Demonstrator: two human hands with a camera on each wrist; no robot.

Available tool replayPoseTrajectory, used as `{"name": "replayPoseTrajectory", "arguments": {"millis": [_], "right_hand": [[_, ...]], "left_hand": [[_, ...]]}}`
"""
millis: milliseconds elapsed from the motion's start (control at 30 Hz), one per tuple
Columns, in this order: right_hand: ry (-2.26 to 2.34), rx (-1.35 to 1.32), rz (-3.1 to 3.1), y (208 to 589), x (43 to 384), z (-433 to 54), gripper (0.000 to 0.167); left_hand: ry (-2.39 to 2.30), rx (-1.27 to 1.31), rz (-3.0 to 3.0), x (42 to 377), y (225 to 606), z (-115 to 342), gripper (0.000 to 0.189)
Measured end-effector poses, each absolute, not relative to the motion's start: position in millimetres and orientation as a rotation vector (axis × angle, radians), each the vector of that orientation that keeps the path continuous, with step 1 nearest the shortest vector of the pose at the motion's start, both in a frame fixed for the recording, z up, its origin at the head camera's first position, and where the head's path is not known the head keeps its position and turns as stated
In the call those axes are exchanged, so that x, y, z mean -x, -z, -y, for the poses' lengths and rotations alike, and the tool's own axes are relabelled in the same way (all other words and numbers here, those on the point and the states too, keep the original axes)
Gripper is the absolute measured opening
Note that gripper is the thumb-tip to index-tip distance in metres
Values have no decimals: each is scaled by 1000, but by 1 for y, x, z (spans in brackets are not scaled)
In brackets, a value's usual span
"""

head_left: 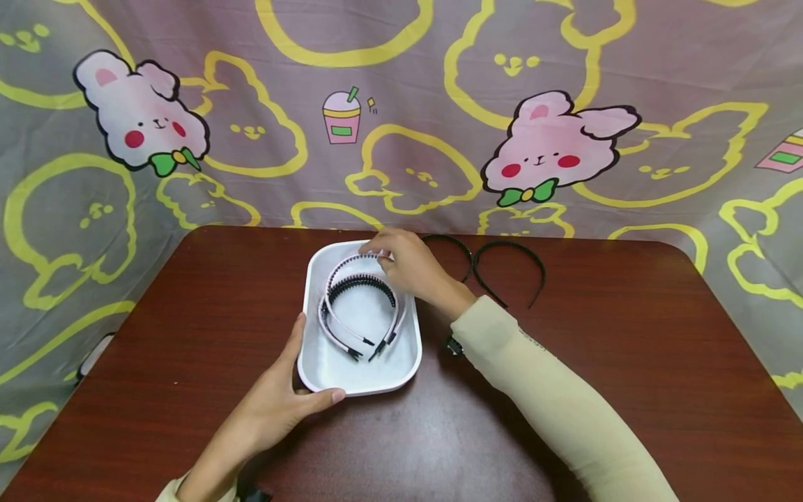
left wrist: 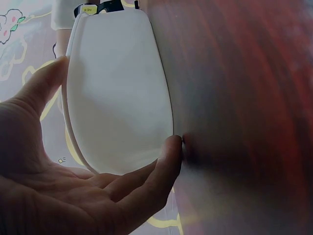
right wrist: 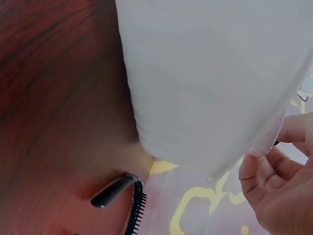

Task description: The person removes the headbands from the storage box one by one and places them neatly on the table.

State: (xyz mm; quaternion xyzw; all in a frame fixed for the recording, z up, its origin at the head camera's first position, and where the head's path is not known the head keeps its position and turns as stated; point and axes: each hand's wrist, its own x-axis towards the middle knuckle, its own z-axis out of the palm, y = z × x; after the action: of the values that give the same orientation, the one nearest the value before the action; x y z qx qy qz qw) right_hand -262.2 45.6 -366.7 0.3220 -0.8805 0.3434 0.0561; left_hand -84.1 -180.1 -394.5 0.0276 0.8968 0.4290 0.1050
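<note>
The left hand (head_left: 270,408) grips the near left corner of the white tray (head_left: 318,364) on the bench (head_left: 602,355), its thumb at the near rim. At the tray's far end, the right hand (head_left: 406,265) pinches a pale pink headband (head_left: 337,268) above the other toothed headbands (head_left: 362,279) inside; two black headbands (head_left: 541,265) lie on the bench, to the tray's far right.

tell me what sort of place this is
Perhaps an improvised tabletop work or filming corner: a reddish-brown table, a cartoon-bunny cloth hung behind and beside it, and a white tray holding headbands.
</note>
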Motion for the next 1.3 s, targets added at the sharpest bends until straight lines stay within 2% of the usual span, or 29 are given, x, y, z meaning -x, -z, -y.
{"name": "replayPoseTrajectory", "arguments": {"millis": [600, 1067, 1300], "right_hand": [[-1136, -815, 2730, 345, 258, -79, 40], [-1333, -641, 2790, 340, 261, -111, 28], [-1360, -584, 2839, 335, 265, -133, 29]], "left_hand": [[-1233, -47, -2620, 85, 392, 180, 133], [-1249, -66, -2631, 84, 393, 180, 133], [-1244, -48, -2609, 84, 392, 180, 132]]}}
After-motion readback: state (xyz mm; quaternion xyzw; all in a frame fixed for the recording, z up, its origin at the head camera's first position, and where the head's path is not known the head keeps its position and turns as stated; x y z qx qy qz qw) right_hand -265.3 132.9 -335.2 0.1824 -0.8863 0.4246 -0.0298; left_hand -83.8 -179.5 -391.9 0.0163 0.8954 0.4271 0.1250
